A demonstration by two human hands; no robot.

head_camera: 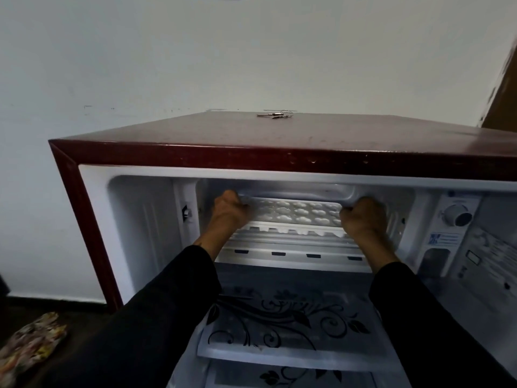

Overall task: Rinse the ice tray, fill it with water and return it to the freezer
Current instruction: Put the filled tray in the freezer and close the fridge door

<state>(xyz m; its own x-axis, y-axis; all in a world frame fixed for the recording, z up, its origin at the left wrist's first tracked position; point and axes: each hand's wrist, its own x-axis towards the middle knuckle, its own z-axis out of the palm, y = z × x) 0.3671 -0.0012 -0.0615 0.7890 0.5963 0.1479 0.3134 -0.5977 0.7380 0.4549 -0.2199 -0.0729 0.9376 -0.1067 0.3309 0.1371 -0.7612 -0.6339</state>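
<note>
A white ice tray (293, 213) with rounded cells sits inside the small freezer compartment (363, 191) at the top of an open dark-red fridge (251, 152). My left hand (228, 211) grips the tray's left end. My right hand (363, 217) grips its right end. Both fists are curled round the tray's edges, and the tray tilts with its near edge lower. Black sleeves cover both forearms. Whether the cells hold water cannot be made out.
A thermostat knob (458, 215) sits on the panel right of the freezer. Below is a glass shelf (279, 317) with a black floral print. Keys (275, 114) lie on the fridge top. A patterned cloth (30, 343) lies on the floor at left.
</note>
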